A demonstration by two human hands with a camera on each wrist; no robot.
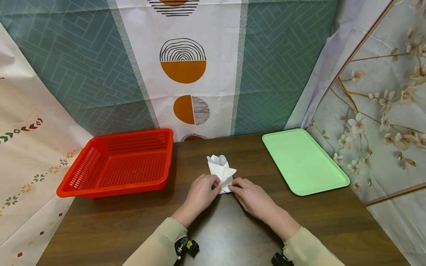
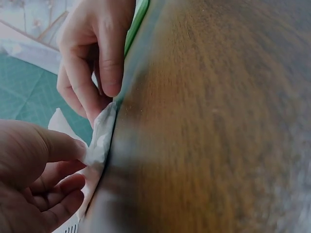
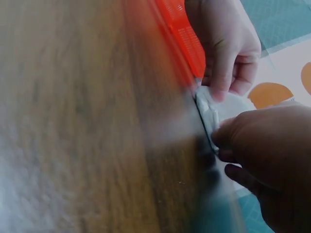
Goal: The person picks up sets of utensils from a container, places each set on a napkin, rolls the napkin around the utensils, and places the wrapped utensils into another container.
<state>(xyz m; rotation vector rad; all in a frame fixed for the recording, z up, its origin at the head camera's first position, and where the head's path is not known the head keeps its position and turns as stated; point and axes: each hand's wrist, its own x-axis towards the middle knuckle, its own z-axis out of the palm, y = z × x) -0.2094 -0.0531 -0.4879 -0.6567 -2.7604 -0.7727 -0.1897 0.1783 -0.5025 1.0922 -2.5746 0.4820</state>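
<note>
A white paper napkin (image 1: 220,171) is folded into a pocket on the table in front of me. Clear plastic cutlery sticks out of its far end: a spoon (image 1: 222,159), a fork (image 1: 216,159) and a piece at the left whose tip looks like a knife (image 1: 209,159). My left hand (image 1: 202,191) pinches the napkin's left side near the lower end between thumb and fingers. At the lower right corner, my right hand (image 1: 253,196) pinches the paper too. In the left wrist view, the folded near edge of the napkin (image 2: 103,133) spans both hands' fingertips, low over the tabletop.
A red perforated plastic basket (image 1: 133,187) stands at the left back of the brown wooden table (image 1: 133,225). Flat at the right back lies a light green tray (image 1: 299,159). Patterned cloths (image 1: 279,74) hang behind the table and along both sides.
</note>
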